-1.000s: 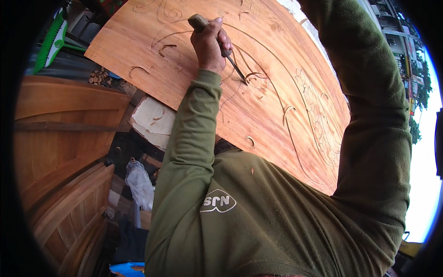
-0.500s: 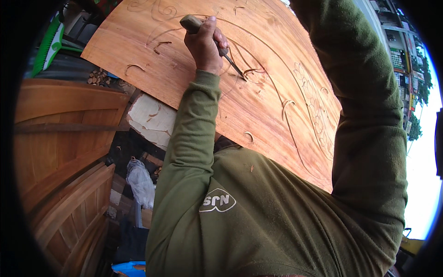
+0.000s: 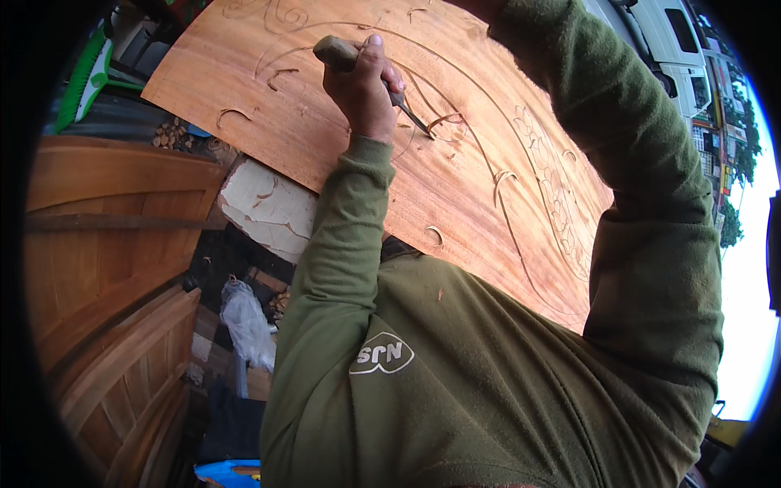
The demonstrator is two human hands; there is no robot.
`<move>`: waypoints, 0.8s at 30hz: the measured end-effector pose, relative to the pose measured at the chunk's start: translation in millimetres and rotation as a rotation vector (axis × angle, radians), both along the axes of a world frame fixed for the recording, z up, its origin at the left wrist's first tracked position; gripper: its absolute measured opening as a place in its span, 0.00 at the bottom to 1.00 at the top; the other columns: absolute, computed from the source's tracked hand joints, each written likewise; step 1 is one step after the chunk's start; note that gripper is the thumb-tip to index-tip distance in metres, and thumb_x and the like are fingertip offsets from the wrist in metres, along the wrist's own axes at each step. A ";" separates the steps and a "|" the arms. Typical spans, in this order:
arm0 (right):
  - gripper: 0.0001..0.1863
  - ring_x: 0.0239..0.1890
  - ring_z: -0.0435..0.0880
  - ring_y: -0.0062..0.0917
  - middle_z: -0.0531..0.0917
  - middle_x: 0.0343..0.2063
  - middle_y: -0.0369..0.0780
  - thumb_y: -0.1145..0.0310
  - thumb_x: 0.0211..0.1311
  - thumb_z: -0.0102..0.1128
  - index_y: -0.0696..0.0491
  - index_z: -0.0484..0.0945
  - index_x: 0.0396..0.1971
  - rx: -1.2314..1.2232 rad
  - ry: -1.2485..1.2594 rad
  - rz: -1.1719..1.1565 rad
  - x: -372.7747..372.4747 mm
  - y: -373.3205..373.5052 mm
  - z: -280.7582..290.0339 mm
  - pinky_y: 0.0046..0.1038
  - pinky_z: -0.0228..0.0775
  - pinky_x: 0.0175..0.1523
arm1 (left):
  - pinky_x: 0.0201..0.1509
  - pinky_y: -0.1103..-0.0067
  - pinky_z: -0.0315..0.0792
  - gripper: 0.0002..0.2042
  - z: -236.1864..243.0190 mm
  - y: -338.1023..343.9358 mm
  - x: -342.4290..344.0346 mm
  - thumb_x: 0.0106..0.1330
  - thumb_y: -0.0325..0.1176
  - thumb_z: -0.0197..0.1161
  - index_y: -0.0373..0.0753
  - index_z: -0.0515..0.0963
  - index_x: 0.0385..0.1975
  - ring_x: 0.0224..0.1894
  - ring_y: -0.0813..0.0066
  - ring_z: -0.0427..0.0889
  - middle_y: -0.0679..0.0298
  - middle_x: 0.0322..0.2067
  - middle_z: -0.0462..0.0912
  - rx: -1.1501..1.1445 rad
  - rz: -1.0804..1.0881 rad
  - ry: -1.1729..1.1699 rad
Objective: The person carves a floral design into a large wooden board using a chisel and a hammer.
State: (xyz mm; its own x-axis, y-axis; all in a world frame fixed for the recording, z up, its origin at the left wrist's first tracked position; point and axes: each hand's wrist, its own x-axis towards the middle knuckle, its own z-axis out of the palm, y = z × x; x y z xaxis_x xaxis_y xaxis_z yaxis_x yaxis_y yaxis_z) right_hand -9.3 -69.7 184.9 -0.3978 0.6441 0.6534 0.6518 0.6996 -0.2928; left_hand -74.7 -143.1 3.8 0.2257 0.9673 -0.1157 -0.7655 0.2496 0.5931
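Note:
A carving gouge (image 3: 335, 52) with a thick wooden handle is gripped in my left hand (image 3: 366, 91), whose fingers wrap around it. Its thin metal blade slants down to the right, the tip touching a large reddish-brown wooden board (image 3: 325, 146). A curled wood shaving (image 3: 443, 119) lies right by the tip. Carved scroll lines and a leafy outline (image 3: 547, 183) run across the board. At the top edge only a strip of my right hand (image 3: 478, 6) near the wrist shows; its fingers are cut off from view.
Loose shavings (image 3: 233, 114) lie scattered on the board. To the left stand wooden door panels (image 3: 114, 187) and a green brush (image 3: 85, 77). A chipped white slab (image 3: 264, 207) and a plastic bag (image 3: 248, 321) sit below the board's near edge. A white truck (image 3: 671, 41) is beyond at upper right.
My right forearm has swung left, bringing a bit of its hand into the top edge and uncovering the truck. My left hand and the gouge have barely shifted.

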 end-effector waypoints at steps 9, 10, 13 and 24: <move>0.34 0.41 0.86 0.47 0.85 0.38 0.55 0.83 0.55 0.53 0.53 0.71 0.67 -0.260 -0.145 0.031 5.9 -9.8 13.7 0.42 0.78 0.46 | 0.19 0.75 0.66 0.16 -1.0 -8.3 -3.6 0.68 0.32 0.66 0.42 0.67 0.20 0.12 0.77 0.66 0.68 0.13 0.66 -0.037 0.105 0.015; 0.34 0.41 0.86 0.47 0.85 0.38 0.55 0.82 0.55 0.54 0.52 0.71 0.67 -0.238 0.014 -0.005 -0.2 -15.0 12.6 0.42 0.78 0.46 | 0.19 0.75 0.67 0.17 -1.6 -7.9 -4.3 0.68 0.32 0.66 0.42 0.66 0.18 0.12 0.76 0.66 0.68 0.13 0.66 -0.081 0.102 0.011; 0.34 0.37 0.87 0.45 0.86 0.35 0.52 0.82 0.58 0.53 0.47 0.73 0.67 -0.397 -0.444 0.175 10.7 -16.9 -31.2 0.43 0.77 0.43 | 0.18 0.75 0.67 0.13 -12.1 -5.3 -12.4 0.68 0.32 0.66 0.41 0.68 0.25 0.12 0.78 0.66 0.68 0.14 0.67 -0.051 0.131 0.016; 0.36 0.62 0.82 0.36 0.75 0.68 0.49 0.67 0.72 0.64 0.39 0.61 0.76 -0.692 0.271 -0.512 102.6 -179.3 -65.7 0.37 0.79 0.63 | 0.15 0.79 0.66 0.07 80.4 -110.0 -107.0 0.74 0.33 0.56 0.42 0.65 0.35 0.11 0.80 0.61 0.68 0.15 0.65 0.148 -0.170 0.056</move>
